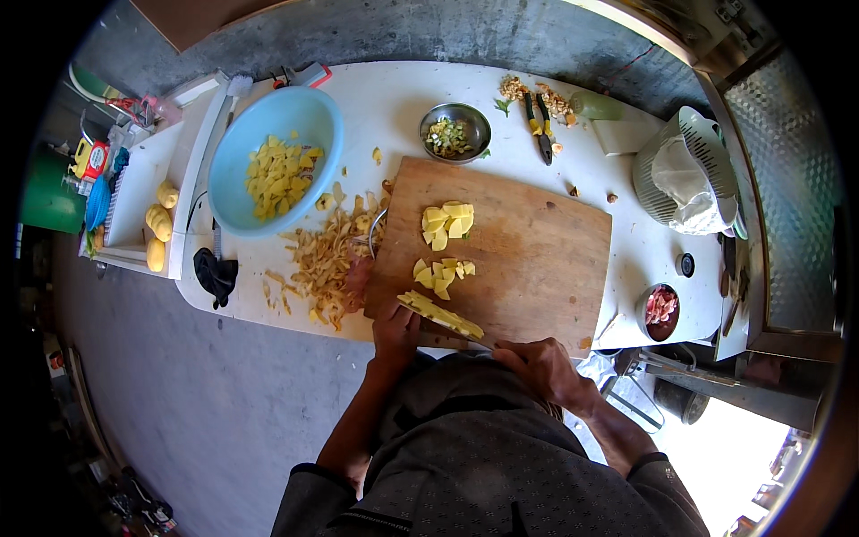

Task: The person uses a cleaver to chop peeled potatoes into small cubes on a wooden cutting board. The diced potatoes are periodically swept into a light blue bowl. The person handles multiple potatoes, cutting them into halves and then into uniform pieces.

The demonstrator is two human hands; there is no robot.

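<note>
My right hand [544,369] grips the handle of a kitchen knife [484,338] at the near edge of a wooden cutting board [546,259]. Yellow potato pieces [438,313] lie along its blade, covering most of it. At the blade's left end is my left hand [396,333], its fingers curled in against the blade and partly hidden. Two small heaps of cut potato sit on the board beyond the knife: a farther heap [447,224] and a nearer heap [443,276].
Potato peelings [335,255] spread left of the board. Behind them stands a light-blue basin [234,201] with potato chunks. A metal bowl [480,123], pliers [540,128], a plastic basket [658,183] and a bowl of meat [660,306] surround the board. Whole potatoes [159,222] lie far left.
</note>
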